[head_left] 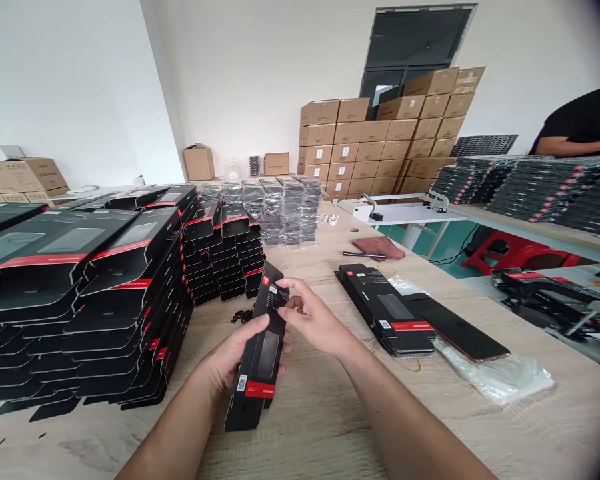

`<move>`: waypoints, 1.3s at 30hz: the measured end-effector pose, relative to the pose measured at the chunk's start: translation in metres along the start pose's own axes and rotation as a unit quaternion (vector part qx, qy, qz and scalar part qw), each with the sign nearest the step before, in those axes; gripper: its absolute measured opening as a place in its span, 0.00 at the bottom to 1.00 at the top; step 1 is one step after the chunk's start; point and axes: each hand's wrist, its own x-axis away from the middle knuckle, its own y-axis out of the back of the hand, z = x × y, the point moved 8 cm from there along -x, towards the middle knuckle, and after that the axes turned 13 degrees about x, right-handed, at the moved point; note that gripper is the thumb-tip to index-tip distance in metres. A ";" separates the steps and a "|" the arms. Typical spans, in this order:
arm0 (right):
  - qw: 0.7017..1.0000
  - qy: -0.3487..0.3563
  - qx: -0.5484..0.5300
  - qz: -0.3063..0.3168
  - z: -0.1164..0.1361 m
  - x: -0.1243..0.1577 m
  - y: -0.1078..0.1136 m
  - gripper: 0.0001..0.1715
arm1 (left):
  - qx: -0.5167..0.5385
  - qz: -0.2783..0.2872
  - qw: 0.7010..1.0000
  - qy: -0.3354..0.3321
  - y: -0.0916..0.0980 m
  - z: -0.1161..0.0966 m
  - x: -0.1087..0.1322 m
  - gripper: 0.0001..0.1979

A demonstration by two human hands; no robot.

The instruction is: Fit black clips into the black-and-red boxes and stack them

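Observation:
A slim black cardboard box [267, 357] with a red band, a clear window and small white print is held tilted over the table. My left hand [233, 353] grips it from the left, thumb on the front and fingertips showing past the right edge. Fingers bent, my right hand [310, 317] pinches the upper right edge near the white label. Small black pieces [242, 316] lie on the table just behind the box. To the right is a stack of flat black boxes [375, 300], beside a dark phone-like slab [463, 327] on clear plastic bags [510, 377].
Tall stacks of opened black boxes [125, 267] fill the left side. Plastic-wrapped stacks [285, 207] stand behind. A reddish cloth [380, 247] and a pen [364, 255] lie farther right. Cartons [360, 150] line the wall, and a person [580, 123] is at the far right.

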 end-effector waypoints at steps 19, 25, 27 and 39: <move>0.991 -0.031 -0.054 0.120 -0.007 0.004 0.020 0.22 | -0.076 0.049 0.996 -0.014 -0.019 0.001 0.008 0.20; 0.991 -0.040 -0.074 0.102 -0.018 0.001 0.024 0.21 | -0.068 0.059 0.996 -0.016 -0.015 0.000 0.004 0.20; 0.992 -0.046 -0.106 0.051 -0.021 -0.003 0.032 0.18 | -0.006 0.086 0.996 0.003 -0.016 0.002 0.003 0.25; 0.935 -0.107 -0.320 0.110 -0.037 0.005 -0.032 0.23 | 0.041 0.129 0.991 0.003 -0.032 0.013 0.002 0.42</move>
